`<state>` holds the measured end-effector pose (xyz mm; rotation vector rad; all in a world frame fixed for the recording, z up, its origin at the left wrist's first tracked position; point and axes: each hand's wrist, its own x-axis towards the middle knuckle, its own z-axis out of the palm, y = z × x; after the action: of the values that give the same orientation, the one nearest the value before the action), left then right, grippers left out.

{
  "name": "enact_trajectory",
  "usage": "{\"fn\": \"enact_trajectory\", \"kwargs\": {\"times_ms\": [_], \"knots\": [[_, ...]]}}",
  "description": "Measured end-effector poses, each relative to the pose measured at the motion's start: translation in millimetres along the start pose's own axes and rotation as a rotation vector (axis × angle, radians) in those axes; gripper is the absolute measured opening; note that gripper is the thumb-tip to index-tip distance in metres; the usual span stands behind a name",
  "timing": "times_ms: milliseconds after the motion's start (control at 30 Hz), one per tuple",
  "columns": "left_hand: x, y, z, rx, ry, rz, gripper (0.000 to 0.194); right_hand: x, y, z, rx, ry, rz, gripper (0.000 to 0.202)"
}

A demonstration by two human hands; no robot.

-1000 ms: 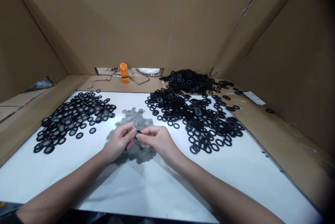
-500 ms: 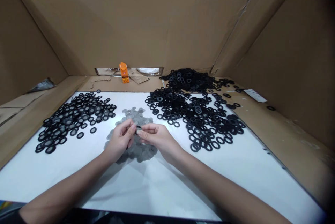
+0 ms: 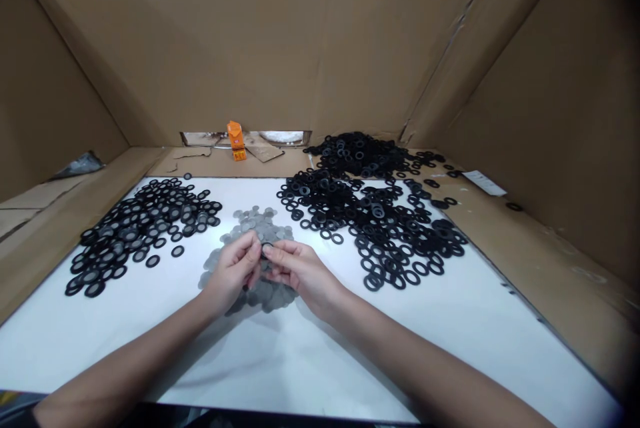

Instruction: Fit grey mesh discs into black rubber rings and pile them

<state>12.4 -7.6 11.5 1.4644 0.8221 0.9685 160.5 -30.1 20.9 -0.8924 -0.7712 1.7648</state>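
Note:
Between my two hands is a black ring washer (image 3: 266, 246), pinched at fingertip height above a heap of thin grey discs (image 3: 267, 298). My left hand (image 3: 234, 269) is closed, thumb and forefinger gripping the ring's left side. From the other side my right hand (image 3: 301, 271) pinches it, its thumb lying over the ring. A grey disc seems to sit within the ring, though the fingers partly cover it. To the left spreads a pile of black rings with grey centres (image 3: 145, 218). Plain open black rings (image 3: 370, 215) lie heaped on the right.
Cardboard walls (image 3: 200, 41) enclose the white work surface (image 3: 320, 368) at the back and sides. A small orange box (image 3: 237, 141) stands by a slot in the rear wall. On the right ledge lie a white label (image 3: 484, 183) and a stray ring (image 3: 514, 207).
The fingertips have shifted slightly, and my right thumb now presses over the ring, which lies flatter between both hands. The piles look the same; the camera view has moved a little.

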Motion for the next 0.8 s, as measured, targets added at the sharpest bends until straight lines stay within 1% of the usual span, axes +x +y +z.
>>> {"fn": "enact_trajectory", "kwargs": {"times_ms": [200, 300, 433, 600, 700, 800], "knots": [[-1, -1, 1.0, -0.011, -0.007, -0.012, 0.040, -3, 2, 3, 0.013, 0.024, 0.000, 0.028], [-1, 1, 1.1, 0.013, 0.019, -0.010, 0.039, -4, 0, 4, -0.034, 0.035, -0.018, 0.026], [-3, 8, 3.1, 0.124, 0.078, 0.029, 0.040, -4, -3, 3, -0.063, 0.060, -0.048, 0.026], [-4, 14, 6.0, 0.209, 0.160, 0.072, 0.045, -3, -10, -1, -0.270, 0.052, -0.094, 0.023], [-5, 13, 5.4, 0.238, 0.170, 0.083, 0.045, -2, -13, -4, -0.347, 0.061, -0.114, 0.022], [-5, 12, 4.2, 0.277, 0.177, 0.098, 0.043, -1, -14, -6, -0.391, 0.043, -0.129, 0.021]]}}
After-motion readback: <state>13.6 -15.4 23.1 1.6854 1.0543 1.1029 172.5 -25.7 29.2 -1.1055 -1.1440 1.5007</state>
